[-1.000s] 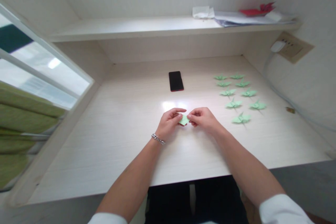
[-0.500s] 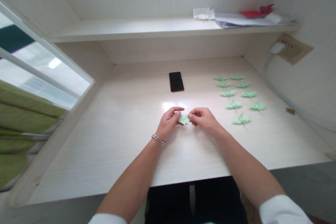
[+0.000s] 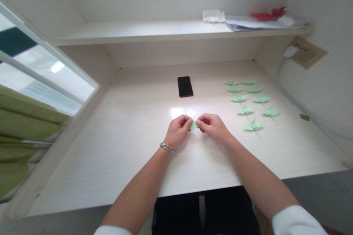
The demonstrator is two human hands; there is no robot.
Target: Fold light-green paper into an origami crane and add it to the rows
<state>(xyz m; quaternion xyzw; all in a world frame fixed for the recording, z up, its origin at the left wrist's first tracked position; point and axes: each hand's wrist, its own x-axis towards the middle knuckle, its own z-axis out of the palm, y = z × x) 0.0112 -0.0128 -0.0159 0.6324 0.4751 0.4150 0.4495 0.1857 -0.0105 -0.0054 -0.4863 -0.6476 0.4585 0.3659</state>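
My left hand (image 3: 178, 131) and my right hand (image 3: 211, 126) meet over the middle of the pale wooden desk (image 3: 132, 154). Both pinch a small piece of folded light-green paper (image 3: 193, 126) between their fingertips; most of the paper is hidden by the fingers. A silver bracelet (image 3: 166, 148) circles my left wrist. To the right of my hands, several finished green paper cranes (image 3: 253, 126) lie in two rows on the desk.
A black phone (image 3: 184, 86) lies flat farther back at the centre. The shelf (image 3: 154, 31) above carries white papers (image 3: 248, 22) and a red folded paper piece (image 3: 268, 14). A wall socket with a white plug and cable (image 3: 292, 52) is at right. A window is at left.
My fingers have closed in on the green paper, so less of it shows now. The hands stay at the same spot on the desk.
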